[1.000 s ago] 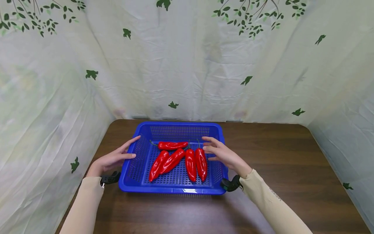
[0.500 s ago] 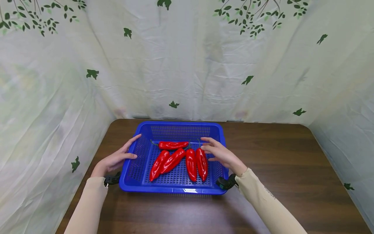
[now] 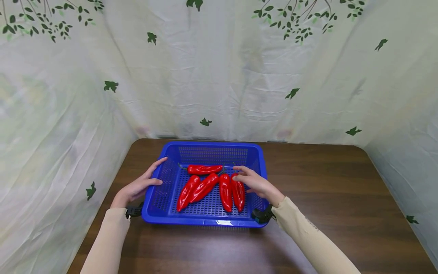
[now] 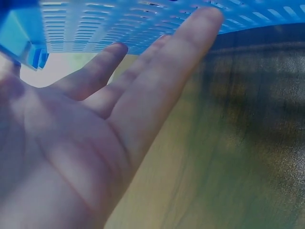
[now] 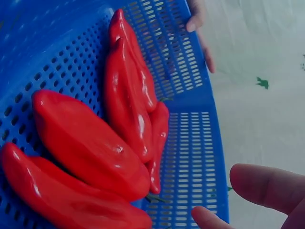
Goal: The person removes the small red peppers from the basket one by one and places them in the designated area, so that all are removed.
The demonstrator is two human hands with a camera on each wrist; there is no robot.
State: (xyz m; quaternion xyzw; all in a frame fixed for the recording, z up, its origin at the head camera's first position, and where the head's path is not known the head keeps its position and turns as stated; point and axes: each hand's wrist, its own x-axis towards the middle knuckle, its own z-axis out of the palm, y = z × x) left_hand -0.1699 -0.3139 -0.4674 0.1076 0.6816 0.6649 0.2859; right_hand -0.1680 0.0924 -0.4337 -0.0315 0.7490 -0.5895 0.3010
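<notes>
A blue plastic basket [image 3: 207,221] with slotted walls holds several glossy red chili peppers [image 3: 205,187] with green stems. My left hand [image 3: 138,187] grips the basket's left side, its thumb over the rim. In the left wrist view, the other fingers of that left hand [image 4: 109,109] stretch out against the underside. Over the right part of the basket reaches my right hand [image 3: 258,183], its fingertips overlapping the top of the rightmost chili pepper [image 3: 238,196]. The right wrist view shows the right thumb and a fingertip apart, with nothing between them.
Below the basket lies a dark brown wooden table [image 3: 318,182]. A pale cloth [image 3: 226,83] printed with green leaves hangs behind the table and along both sides. Black wrist cameras sit at both cuffs, the right camera [image 3: 261,215] overlapping the basket's front right corner.
My right hand has moved slightly left and down, closer over the rightmost chili pepper. The left hand keeps its hold on the basket, and the whole scene has shifted slightly right in view.
</notes>
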